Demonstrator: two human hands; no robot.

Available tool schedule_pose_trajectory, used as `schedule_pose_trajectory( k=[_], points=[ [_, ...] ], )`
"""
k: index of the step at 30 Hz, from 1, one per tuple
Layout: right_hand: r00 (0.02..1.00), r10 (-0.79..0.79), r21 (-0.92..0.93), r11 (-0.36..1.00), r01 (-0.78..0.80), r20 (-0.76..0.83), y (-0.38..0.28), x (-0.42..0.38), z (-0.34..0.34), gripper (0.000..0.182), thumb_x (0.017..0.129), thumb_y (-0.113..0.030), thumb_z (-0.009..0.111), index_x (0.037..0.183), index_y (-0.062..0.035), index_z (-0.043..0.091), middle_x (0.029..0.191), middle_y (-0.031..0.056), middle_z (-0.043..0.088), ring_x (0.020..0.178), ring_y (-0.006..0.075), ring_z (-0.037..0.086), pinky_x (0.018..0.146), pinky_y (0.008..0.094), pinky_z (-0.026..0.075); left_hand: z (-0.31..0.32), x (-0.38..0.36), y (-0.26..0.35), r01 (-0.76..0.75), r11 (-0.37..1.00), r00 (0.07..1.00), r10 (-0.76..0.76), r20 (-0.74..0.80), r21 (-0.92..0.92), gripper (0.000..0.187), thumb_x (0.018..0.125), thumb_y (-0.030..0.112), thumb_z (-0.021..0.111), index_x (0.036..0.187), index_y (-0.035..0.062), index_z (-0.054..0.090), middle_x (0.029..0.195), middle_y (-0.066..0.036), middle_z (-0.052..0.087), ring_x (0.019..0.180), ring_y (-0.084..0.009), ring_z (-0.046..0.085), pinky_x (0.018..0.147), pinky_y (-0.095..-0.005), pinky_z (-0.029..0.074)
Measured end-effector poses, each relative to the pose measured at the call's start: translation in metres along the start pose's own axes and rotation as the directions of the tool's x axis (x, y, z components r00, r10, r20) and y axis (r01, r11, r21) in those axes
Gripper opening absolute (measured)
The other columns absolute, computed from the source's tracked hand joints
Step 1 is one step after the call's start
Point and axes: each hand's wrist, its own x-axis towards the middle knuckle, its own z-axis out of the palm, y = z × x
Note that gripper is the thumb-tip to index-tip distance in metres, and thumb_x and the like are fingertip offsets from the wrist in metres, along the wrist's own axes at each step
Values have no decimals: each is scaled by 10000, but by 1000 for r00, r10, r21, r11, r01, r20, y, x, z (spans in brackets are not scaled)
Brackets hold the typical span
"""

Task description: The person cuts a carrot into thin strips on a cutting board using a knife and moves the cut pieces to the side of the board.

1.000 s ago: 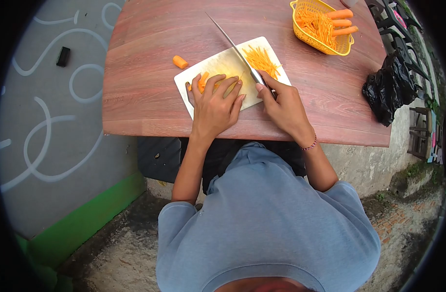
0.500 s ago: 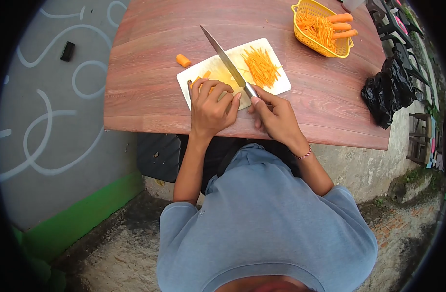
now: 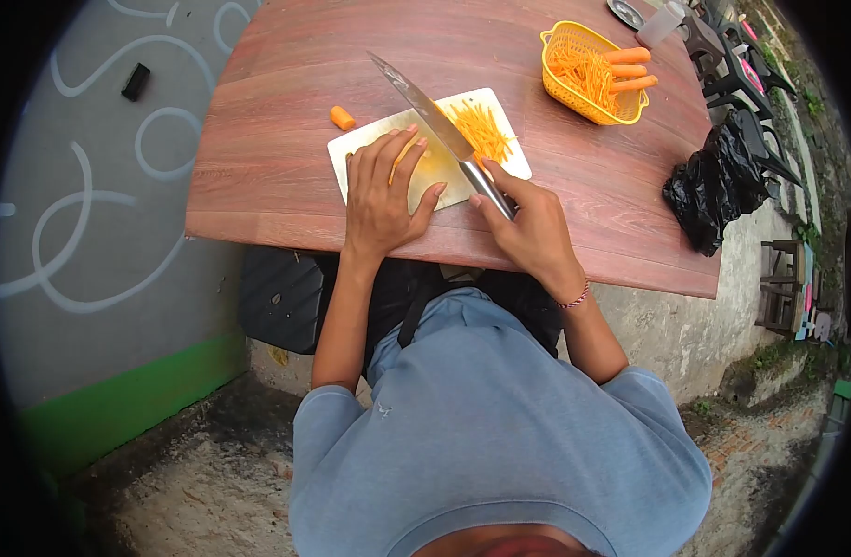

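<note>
My right hand [image 3: 534, 230] is wrapped round the metal handle of a kitchen knife [image 3: 428, 111]. Its blade points up and left, slanting across the white cutting board [image 3: 447, 190]. My left hand [image 3: 383, 200] lies over the left part of the board, fingers stretched forward and thumb apart. A little orange carrot shows by its fingers; whatever else is under the palm is hidden. To the right of the blade is a pile of carrot strips [image 3: 484, 132]. A carrot stub [image 3: 342, 117] rests on the table just beyond the board's left corner.
A yellow basket [image 3: 574, 98] with carrot strips and several whole carrots [image 3: 627, 56] stands at the table's far right. Behind it are a translucent container [image 3: 660, 24] and a metal dish [image 3: 625, 13]. A black plastic bag [image 3: 713, 181] hangs at the right edge of the wooden table [image 3: 277, 139].
My left hand's curled fingers have straightened out across the board. The knife has shifted closer to me and right relative to the board, still in my right hand. The view has shifted slightly.
</note>
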Motion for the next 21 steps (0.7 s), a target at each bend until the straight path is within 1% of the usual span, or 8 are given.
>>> schedule_pose_trajectory(
  k=[2, 3, 6, 7, 9, 10, 14, 21],
  points=[
    [998, -45, -111, 993, 49, 32, 3, -2, -3, 457, 908, -188, 798, 1317, -3, 709, 973, 223, 758, 863, 420, 732, 767, 476, 573, -3, 2, 2, -57, 996, 996, 51, 70, 76, 638, 921, 312, 795, 1462, 50, 581, 1523, -141, 576, 1401, -367, 522, 1137, -526, 407],
    [998, -60, -122, 991, 63, 35, 4, -2, -5, 457, 908, -188, 798, 1317, -3, 709, 973, 223, 758, 863, 420, 732, 767, 476, 573, -3, 2, 2, -54, 995, 997, 50, 52, 78, 638, 921, 312, 795, 1462, 50, 581, 1523, -141, 576, 1401, -367, 522, 1137, -526, 407],
    [982, -165, -190, 965, 180, 95, 10, -3, -12, 512, 895, -212, 811, 1363, -45, 687, 965, 183, 760, 827, 386, 733, 712, 473, 575, 0, 2, 5, 37, 990, 994, -50, 97, 138, 662, 986, 507, 688, 1487, 85, 590, 1535, -91, 578, 1480, -323, 461, 1214, -611, 251],
    [979, -176, -194, 962, 193, 100, 12, -3, -15, 512, 895, -212, 811, 1363, -45, 687, 965, 183, 760, 827, 386, 733, 712, 473, 575, -1, 4, 6, 41, 989, 995, -54, 85, 143, 662, 986, 507, 688, 1487, 85, 590, 1535, -91, 578, 1480, -323, 461, 1214, -611, 251],
    [969, -199, -206, 952, 226, 144, 13, -3, -19, 526, 894, -212, 810, 1379, -62, 672, 986, 171, 760, 831, 381, 733, 703, 478, 574, -5, 9, 7, 73, 947, 977, -131, 167, 314, 678, 1003, 566, 638, 1475, 81, 604, 1513, -89, 590, 1489, -319, 448, 1209, -657, 209],
    [963, -229, -214, 943, 256, 144, 13, -4, -21, 542, 893, -206, 808, 1395, -72, 657, 959, 154, 748, 810, 370, 726, 676, 477, 568, -2, 10, 5, 83, 947, 976, -140, 168, 311, 695, 1013, 617, 590, 1436, 69, 642, 1496, -88, 598, 1494, -313, 441, 1194, -699, 167],
    [948, -286, -231, 921, 313, 143, 16, -7, -24, 549, 883, -180, 806, 1400, -73, 657, 851, 126, 700, 735, 343, 699, 623, 465, 554, -1, 20, 10, 47, 946, 969, -121, 216, 321, 695, 1017, 631, 574, 1392, 55, 680, 1472, -85, 621, 1490, -295, 454, 1190, -702, 155],
    [965, -225, -251, 934, 254, 137, 15, -18, -31, 549, 883, -157, 802, 1407, -79, 659, 846, 127, 696, 726, 342, 697, 624, 468, 552, 13, 28, 27, -21, 995, 957, -9, 290, 101, 640, 1018, 635, 576, 1357, 111, 718, 1403, -39, 681, 1467, -261, 496, 1195, -699, 125]
  ],
)
